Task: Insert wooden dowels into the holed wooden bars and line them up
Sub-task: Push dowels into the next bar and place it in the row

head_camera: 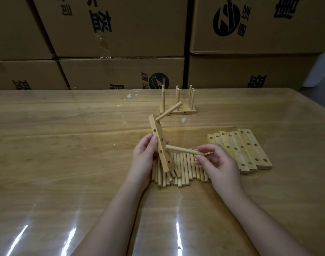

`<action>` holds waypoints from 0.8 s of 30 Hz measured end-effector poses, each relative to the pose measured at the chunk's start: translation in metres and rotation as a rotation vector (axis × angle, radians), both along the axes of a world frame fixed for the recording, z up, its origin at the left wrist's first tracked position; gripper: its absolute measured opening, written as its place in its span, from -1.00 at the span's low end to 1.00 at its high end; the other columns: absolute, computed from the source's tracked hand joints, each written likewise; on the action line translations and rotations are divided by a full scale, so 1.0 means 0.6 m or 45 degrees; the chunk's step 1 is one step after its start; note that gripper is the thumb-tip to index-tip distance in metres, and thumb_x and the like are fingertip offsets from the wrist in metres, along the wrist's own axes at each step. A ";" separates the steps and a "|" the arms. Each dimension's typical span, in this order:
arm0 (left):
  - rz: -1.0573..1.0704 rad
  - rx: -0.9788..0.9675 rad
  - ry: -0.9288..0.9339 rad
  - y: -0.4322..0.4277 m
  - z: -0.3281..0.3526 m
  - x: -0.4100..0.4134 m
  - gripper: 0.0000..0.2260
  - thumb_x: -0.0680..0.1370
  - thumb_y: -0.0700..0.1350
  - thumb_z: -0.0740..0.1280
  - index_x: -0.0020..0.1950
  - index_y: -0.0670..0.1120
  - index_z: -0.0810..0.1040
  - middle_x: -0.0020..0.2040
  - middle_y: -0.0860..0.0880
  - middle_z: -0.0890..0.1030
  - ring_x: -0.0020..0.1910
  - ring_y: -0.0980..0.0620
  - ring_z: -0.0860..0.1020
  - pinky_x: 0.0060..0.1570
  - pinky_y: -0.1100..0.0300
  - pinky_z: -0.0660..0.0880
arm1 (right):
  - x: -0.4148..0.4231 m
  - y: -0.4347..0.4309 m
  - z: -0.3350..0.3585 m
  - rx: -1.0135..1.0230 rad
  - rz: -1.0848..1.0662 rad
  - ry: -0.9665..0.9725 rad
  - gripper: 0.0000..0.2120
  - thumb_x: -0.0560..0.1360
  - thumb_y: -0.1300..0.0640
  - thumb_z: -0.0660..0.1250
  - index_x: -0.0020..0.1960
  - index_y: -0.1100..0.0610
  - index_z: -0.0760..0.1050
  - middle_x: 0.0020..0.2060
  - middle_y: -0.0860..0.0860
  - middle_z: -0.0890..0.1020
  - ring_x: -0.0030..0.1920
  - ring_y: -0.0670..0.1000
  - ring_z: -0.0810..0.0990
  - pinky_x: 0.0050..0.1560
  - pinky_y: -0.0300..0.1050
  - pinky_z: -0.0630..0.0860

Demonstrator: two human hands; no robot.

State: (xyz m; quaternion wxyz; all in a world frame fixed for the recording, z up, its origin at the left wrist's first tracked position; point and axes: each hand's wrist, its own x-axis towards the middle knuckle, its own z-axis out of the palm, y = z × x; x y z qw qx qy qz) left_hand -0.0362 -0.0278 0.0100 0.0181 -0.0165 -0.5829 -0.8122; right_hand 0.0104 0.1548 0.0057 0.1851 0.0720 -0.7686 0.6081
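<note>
Risk: the dowel [183, 150], pinched near its outer end by the right hand [216, 163], meets the holed bar [159, 143] at a slant. A push could jam it at the hole's mouth, or pivot the bar, which the left hand [144, 157] grips only by its left edge. The dowel's tip is at the bar's right side near mid-length; entry not discernible. The right hand is to the bar's right, the loose dowels [183, 167] at its lower end.
</note>
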 end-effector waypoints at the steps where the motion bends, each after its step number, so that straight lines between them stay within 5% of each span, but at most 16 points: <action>1: -0.007 -0.011 0.005 -0.001 -0.001 0.000 -0.80 0.62 -0.13 0.21 0.16 -0.19 0.54 -0.15 -0.04 0.70 -0.24 0.08 0.63 -0.26 0.22 0.58 | 0.000 0.000 0.000 0.009 -0.004 0.000 -0.64 0.46 0.27 0.36 -0.09 -0.24 0.53 -0.16 -0.09 0.65 -0.17 -0.09 0.67 -0.16 -0.13 0.62; 7: -0.034 -0.061 -0.013 -0.001 -0.004 -0.003 -0.78 0.59 -0.11 0.25 0.16 -0.17 0.55 -0.09 -0.08 0.70 -0.15 0.03 0.62 -0.13 0.16 0.57 | 0.001 0.000 0.001 0.020 -0.025 0.003 -0.70 0.45 0.26 0.37 -0.06 -0.17 0.51 -0.16 -0.09 0.64 -0.18 -0.08 0.67 -0.15 -0.04 0.62; 18: -0.016 -0.019 -0.022 -0.001 -0.004 -0.003 -0.83 0.60 -0.13 0.23 0.08 -0.10 0.59 -0.11 -0.07 0.70 -0.20 0.07 0.63 -0.20 0.20 0.59 | -0.002 0.007 0.003 -0.004 -0.172 0.117 -0.79 0.43 0.20 0.39 -0.09 -0.12 0.55 -0.15 -0.14 0.56 -0.12 -0.13 0.56 -0.13 -0.33 0.51; 24: -0.022 -0.037 -0.035 -0.002 -0.002 -0.002 -0.81 0.62 -0.12 0.22 0.11 -0.13 0.58 -0.11 -0.07 0.69 -0.17 0.03 0.61 -0.16 0.16 0.59 | 0.004 0.002 0.005 0.044 -0.122 0.100 -0.83 0.45 -0.12 0.21 0.03 -0.22 0.49 -0.10 -0.17 0.64 -0.07 -0.22 0.57 -0.08 -0.40 0.48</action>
